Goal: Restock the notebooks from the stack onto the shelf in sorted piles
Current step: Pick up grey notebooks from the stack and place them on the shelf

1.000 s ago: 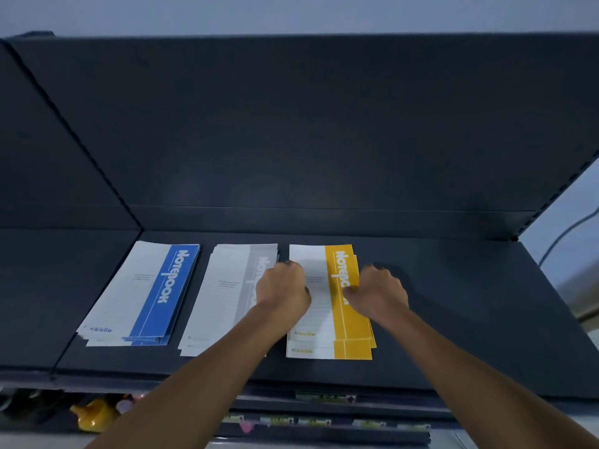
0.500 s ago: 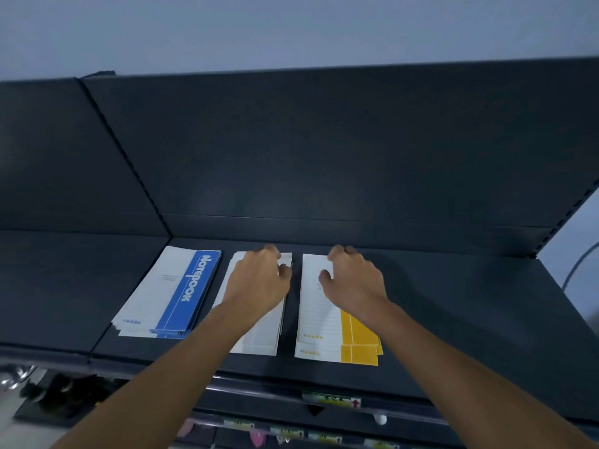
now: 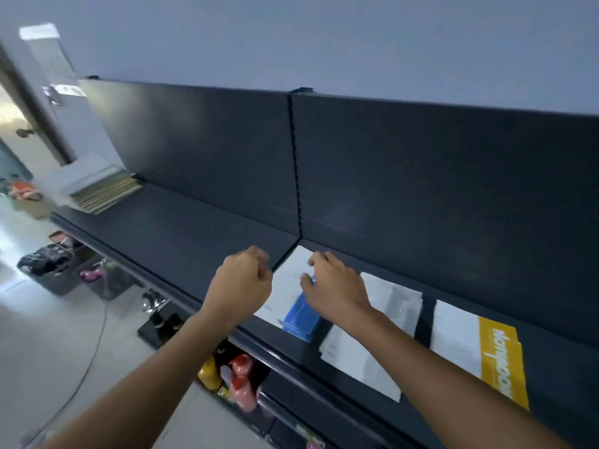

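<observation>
A pale grey-blue wall (image 3: 324, 37) fills the top of the view. At far left a bright doorway (image 3: 11, 124) is blurred, with white sheets (image 3: 39, 31) fixed high beside it. The floor (image 3: 48, 351) is light and tiled, and a thin cable (image 3: 99, 343) trails across it towards the near left corner. A dark bin (image 3: 48, 277) stands on the floor holding dark, bundled things; just beside it a second bin (image 3: 107, 286) carries a pink item (image 3: 89, 274). On the lower tier (image 3: 324, 413) a yellow bottle (image 3: 209, 372) stands next to a red bottle (image 3: 241, 384). Small coloured labels (image 3: 311, 443) along its front edge are too blurred to read.
</observation>
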A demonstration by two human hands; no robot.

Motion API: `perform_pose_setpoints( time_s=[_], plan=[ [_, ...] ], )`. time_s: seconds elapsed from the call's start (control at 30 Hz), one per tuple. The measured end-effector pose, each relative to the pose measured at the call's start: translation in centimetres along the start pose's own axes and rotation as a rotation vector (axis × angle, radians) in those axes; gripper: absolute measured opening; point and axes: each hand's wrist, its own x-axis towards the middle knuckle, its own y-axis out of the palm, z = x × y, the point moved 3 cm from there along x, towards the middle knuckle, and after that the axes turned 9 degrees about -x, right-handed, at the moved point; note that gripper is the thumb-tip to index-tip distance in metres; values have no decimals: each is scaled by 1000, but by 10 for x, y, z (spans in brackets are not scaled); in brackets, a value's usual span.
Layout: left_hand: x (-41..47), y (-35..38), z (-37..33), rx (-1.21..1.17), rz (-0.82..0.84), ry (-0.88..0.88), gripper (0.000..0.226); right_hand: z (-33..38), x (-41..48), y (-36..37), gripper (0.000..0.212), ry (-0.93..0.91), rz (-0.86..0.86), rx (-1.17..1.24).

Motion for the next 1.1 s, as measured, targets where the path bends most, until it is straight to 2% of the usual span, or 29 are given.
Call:
perform_pose_setpoints(
  time_s=[0.23, 0.37, 0.47, 0.6, 0.83, 1.1],
  plan=[
    [17, -104, 131, 5, -119, -68, 28, 150, 62, 44, 27, -183, 45, 47],
    [27, -154, 208, 1, -191, -93, 19, 230, 88, 70, 28, -250, 63, 55],
    [34, -184, 252, -8, -214, -118, 21, 278, 110, 85, 28, -277, 65, 50],
    [50, -218, 299, -20, -198, -158, 26, 328, 140, 100, 29, -303, 74, 33],
    [103, -270, 374, -8, -231, -223, 18, 407, 219, 126, 27, -373, 65, 45],
    [180, -307, 454, 11, -255, -258, 23, 486, 325, 169, 25, -427, 78, 85]
  ],
)
